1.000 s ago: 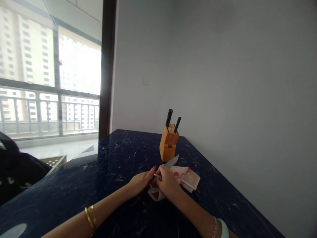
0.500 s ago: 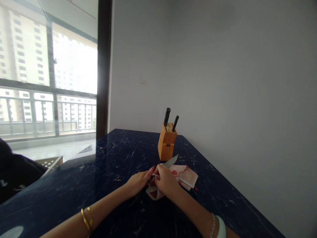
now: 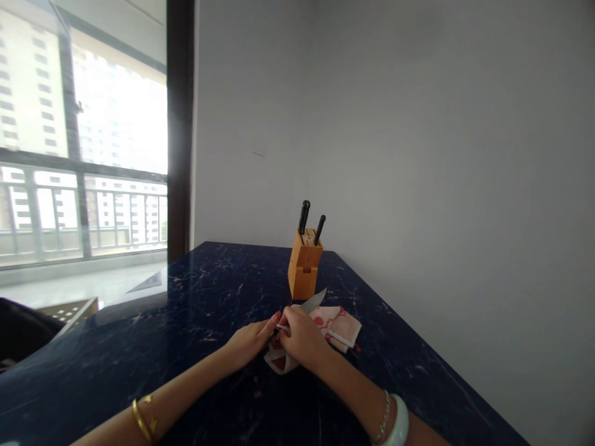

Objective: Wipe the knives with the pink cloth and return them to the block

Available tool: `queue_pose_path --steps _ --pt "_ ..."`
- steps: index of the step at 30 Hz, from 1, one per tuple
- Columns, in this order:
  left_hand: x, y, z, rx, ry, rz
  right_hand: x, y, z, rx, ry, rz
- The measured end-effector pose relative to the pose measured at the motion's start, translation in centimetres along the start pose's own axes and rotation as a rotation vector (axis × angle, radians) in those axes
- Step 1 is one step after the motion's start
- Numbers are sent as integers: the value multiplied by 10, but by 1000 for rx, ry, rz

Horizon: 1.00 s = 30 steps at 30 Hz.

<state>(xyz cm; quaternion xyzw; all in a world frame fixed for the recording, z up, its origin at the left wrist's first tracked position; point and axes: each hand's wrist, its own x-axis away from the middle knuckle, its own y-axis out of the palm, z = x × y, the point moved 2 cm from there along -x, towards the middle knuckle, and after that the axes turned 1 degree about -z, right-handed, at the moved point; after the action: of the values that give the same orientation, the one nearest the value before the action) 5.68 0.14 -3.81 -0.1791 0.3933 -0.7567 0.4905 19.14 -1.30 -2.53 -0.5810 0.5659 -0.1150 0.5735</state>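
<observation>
On the dark blue marbled table (image 3: pixel 195 322), my right hand (image 3: pixel 301 337) is closed over a pink and red patterned cloth (image 3: pixel 337 325), with a knife blade (image 3: pixel 313 301) sticking out beyond its knuckles toward the wooden knife block (image 3: pixel 304 271). My left hand (image 3: pixel 251 341) lies just to the left, fingertips pinching something thin and pale next to the right hand, probably the knife's handle end or the cloth's edge. Two black handles stand in the block.
A grey wall runs along the table's right and far edges. A large window with a balcony railing (image 3: pixel 83 204) fills the left. A dark object (image 3: pixel 18 328) sits low at the left, beyond the table's edge.
The view has swung right, so everything sits a little further left in frame. Both hands hold the same pose on the knife and cloth.
</observation>
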Motion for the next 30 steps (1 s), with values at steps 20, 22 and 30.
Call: queue_pose_path --steps 20,22,30 --pt "1 0 0 -31 56 0 0 -1 -2 19 32 32" --pt "0 0 1 -39 72 -5 -1 -2 -2 15 30 40" --pt "0 0 0 -29 27 -10 -1 -2 -1 33 19 -37"
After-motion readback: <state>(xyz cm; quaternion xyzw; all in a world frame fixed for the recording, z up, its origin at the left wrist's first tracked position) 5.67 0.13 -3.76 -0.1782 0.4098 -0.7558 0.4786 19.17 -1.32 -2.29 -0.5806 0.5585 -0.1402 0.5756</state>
